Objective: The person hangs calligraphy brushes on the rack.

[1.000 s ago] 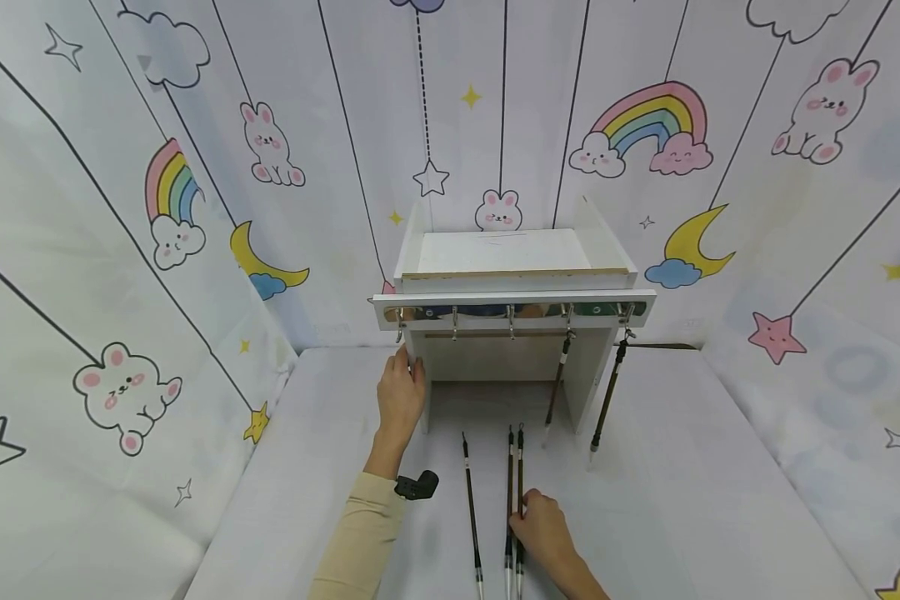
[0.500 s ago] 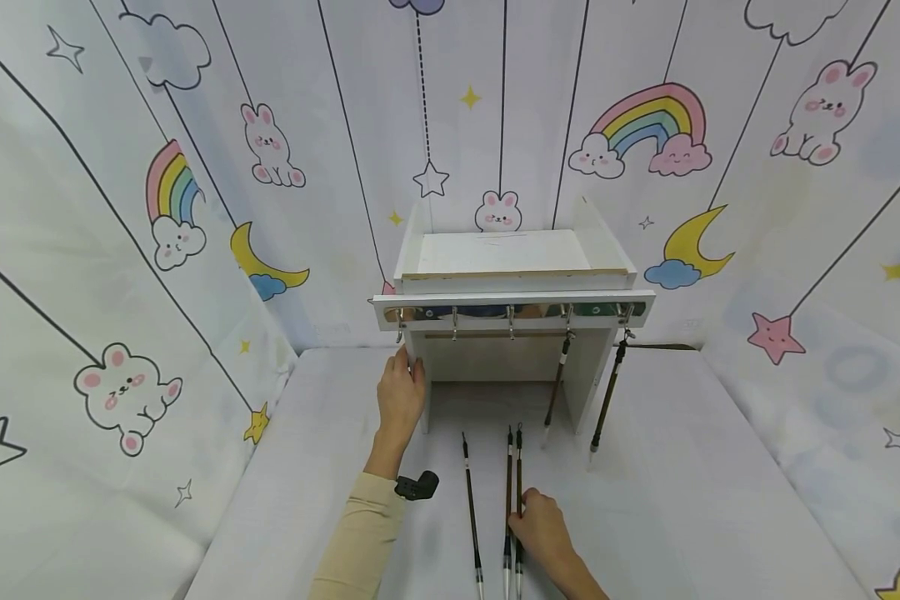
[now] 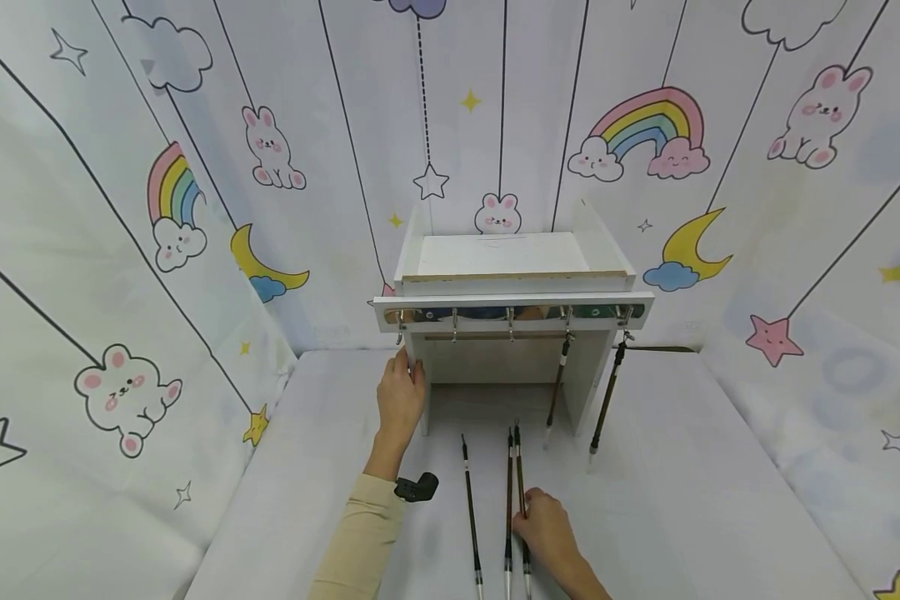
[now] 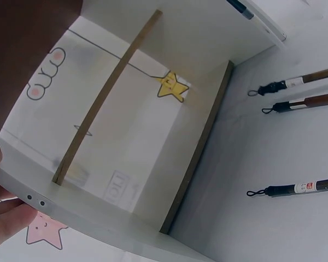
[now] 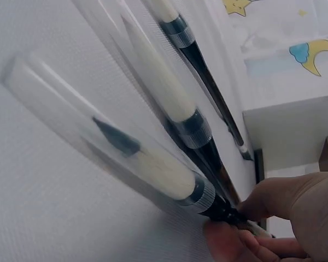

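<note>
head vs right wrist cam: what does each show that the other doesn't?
Head only: the row of hooks, two hanging brushes, and the rainbow drawings on the backdrop.

Right wrist only: the dark tip on the pale bristles of the held brush, readable through its clear cap.

Both: the right hand holding that brush, two more brushes lying alongside, and at least part of the white stand.
</note>
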`<state>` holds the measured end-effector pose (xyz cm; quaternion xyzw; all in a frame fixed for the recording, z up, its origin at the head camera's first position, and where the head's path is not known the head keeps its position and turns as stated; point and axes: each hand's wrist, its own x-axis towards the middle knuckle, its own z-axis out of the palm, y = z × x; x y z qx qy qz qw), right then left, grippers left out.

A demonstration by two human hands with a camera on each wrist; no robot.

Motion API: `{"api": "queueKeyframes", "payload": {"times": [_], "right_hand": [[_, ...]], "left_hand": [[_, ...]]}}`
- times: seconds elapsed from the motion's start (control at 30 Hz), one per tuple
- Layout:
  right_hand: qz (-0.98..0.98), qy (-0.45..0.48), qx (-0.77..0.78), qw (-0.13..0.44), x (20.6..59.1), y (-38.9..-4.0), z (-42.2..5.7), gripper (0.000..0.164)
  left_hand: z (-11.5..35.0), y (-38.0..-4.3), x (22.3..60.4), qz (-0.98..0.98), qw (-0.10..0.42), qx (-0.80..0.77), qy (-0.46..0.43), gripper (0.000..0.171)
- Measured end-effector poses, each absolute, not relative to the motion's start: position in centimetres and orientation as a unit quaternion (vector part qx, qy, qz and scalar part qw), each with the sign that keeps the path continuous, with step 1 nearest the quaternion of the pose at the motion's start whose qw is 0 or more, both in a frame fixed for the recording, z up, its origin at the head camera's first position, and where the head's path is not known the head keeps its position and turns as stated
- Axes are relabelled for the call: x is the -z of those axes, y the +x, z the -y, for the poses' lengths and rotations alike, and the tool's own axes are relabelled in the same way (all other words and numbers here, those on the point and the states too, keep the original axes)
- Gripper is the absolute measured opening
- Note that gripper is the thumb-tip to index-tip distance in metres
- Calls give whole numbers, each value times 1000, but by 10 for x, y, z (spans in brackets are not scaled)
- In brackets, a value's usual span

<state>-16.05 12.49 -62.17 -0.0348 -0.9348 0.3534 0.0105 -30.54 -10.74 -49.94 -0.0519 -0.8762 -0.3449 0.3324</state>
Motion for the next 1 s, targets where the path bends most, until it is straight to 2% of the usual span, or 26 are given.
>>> {"api": "queueKeyframes", "payload": {"times": [0.13,0.53,1.0], "right_hand": [[937,-30,-347,27,616,-160,-126,30],[929,-6,-354,108,581,-158,-122,22],[921,6,-365,133,554,-155,-119,26]], "left_hand": [[108,-306,500,875,337,343,-53,33],[109,-305,501,871,346,342,-57,33],[108,-306,500,876,336,341,-55,33]]}}
